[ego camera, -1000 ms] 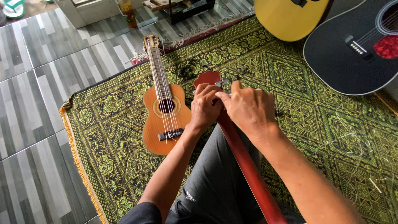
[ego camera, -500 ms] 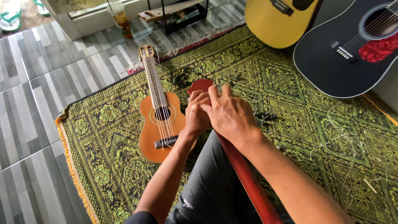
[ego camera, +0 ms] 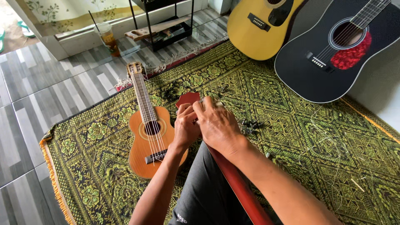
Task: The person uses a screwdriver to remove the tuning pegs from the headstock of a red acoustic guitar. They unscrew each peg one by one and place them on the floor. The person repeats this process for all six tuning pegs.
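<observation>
- The left hand (ego camera: 186, 127) and the right hand (ego camera: 218, 125) sit pressed together over the top end of a reddish-brown guitar neck (ego camera: 237, 183), which runs up from the person's lap.
- The neck's headstock (ego camera: 187, 99) pokes out just beyond the fingertips, its rounded red end lying over the rug.
- The left hand is curled closed around the neck just below the headstock; the right hand lies over it from the other side, fingers bent down onto the same spot. What the fingertips pinch there is hidden.
- A grey trouser leg (ego camera: 204, 191) lies under the neck, between the two forearms.
- Just beside the left hand, a small natural-wood ukulele (ego camera: 148, 137) lies flat on its back, its headstock pointing away from the person and its body touching the left wrist area.
- Everything rests on a green and black patterned rug (ego camera: 291, 137) with an orange fringe along its left edge, spread over grey striped floor tiles (ego camera: 46, 96).
- At the far side, a yellow acoustic guitar (ego camera: 260, 25) and a black acoustic guitar (ego camera: 333, 54) with a red pickguard lie next to each other.
- Loose wire strings (ego camera: 329, 154) curl on the rug to the right of the right forearm.
- A plastic cup (ego camera: 109, 38) with a dark drink stands on the tiles beyond the rug.
</observation>
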